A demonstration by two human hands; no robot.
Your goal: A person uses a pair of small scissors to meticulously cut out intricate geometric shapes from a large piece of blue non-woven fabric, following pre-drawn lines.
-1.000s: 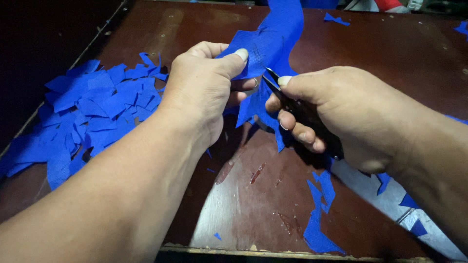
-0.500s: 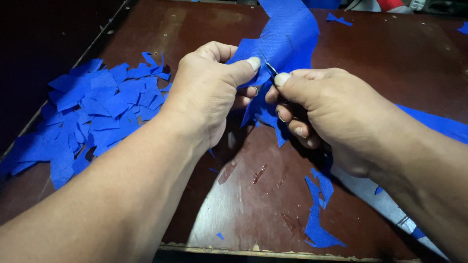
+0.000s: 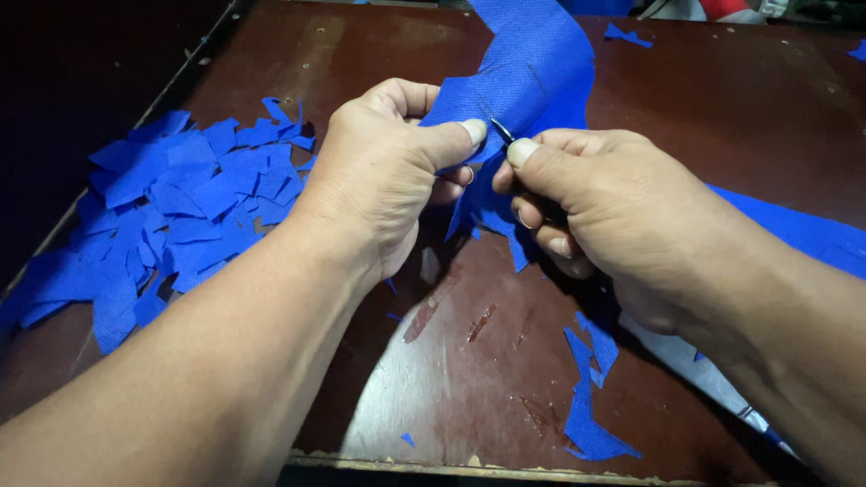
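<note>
Left hand [image 3: 383,176]: grip closed, thumb pressed flat on top and fingers curled beneath, pinching the near edge of a blue fabric strip [image 3: 532,81]. Right hand [image 3: 604,212]: grip closed around a small dark cutting tool [image 3: 502,132]; only its thin tip shows, projecting past the thumb and meeting the fabric just beside the left thumbnail. The tool's body is hidden inside the fist, so its kind cannot be confirmed.

The fabric strip is held raised above the surface between both hands. It runs away from the person toward the far edge, widening as it goes. A ragged tail of it hangs down below the hands.

To the left, well apart from the hands, a pile of blue scraps [image 3: 171,212] lies spread on the dark brown surface [image 3: 451,397]. Near the front edge, below the right wrist, a narrow blue offcut [image 3: 586,406] lies flat. A further stretch of blue cloth [image 3: 803,234] lies behind the right forearm. A small blue scrap [image 3: 627,34] sits at the far side. The surface shows worn, scuffed patches toward the front edge.
</note>
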